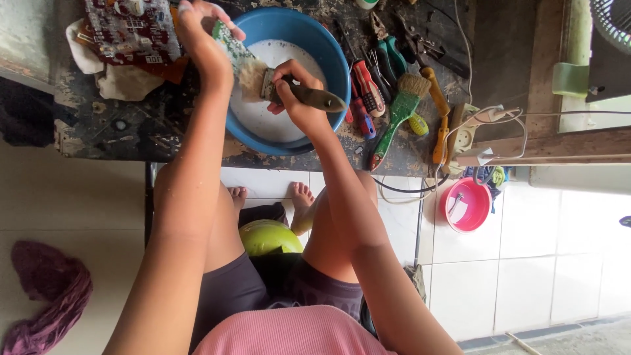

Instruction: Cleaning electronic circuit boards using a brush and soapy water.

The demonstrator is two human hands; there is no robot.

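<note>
Circuit board (229, 41), green and narrow, is seen nearly edge-on and tilted above the blue basin (328, 49), which holds milky white liquid. Board surface appears wet or filmed; component detail too small to tell. Left hand (200, 33) holds the board at its upper end, fingers curled and clamped on it, forearm running up from lower left. Right hand (299, 89) grips the dark handle of a paintbrush (289, 91), fingers closed tight around it; the pale bristles touch the board's lower part over the liquid. Basin sits on a worn dark workbench (98, 131). Beside the basin to the right lie screwdrivers (365, 92) and a green-handled brush (397, 112). Another board (131, 29), red, lies at upper left on a cloth.
</note>
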